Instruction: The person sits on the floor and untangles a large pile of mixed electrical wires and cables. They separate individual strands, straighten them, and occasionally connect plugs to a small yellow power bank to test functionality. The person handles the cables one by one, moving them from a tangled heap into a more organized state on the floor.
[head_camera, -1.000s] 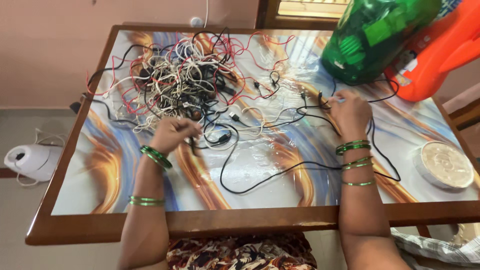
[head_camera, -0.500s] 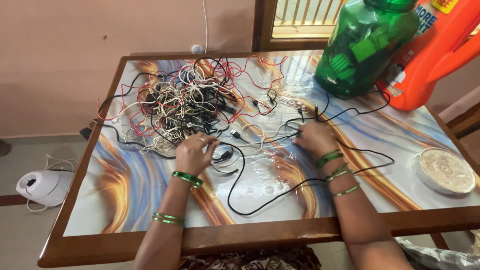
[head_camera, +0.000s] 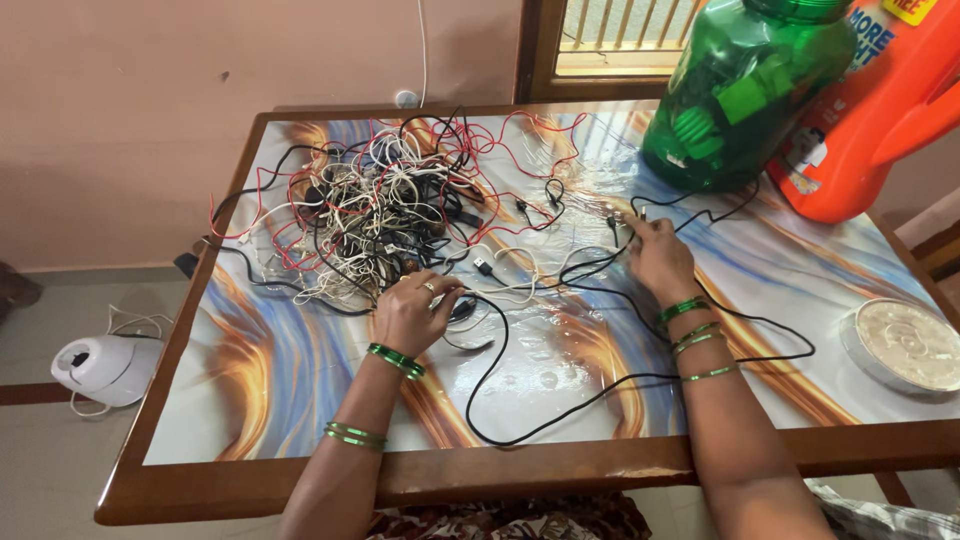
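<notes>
Right hand slid farther along black cable, pinching it; left hand still gripping cable

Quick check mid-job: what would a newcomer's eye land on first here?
Likely the big tangle of cables, red, white and black, heaped on the far left of the table. Next, the left hand at the tangle's near edge and the right hand pinching a black cable, with a green jar far right.

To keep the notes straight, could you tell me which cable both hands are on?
The long black cable looping toward the near table edge; the white and red ones stay in the tangled heap.
</notes>
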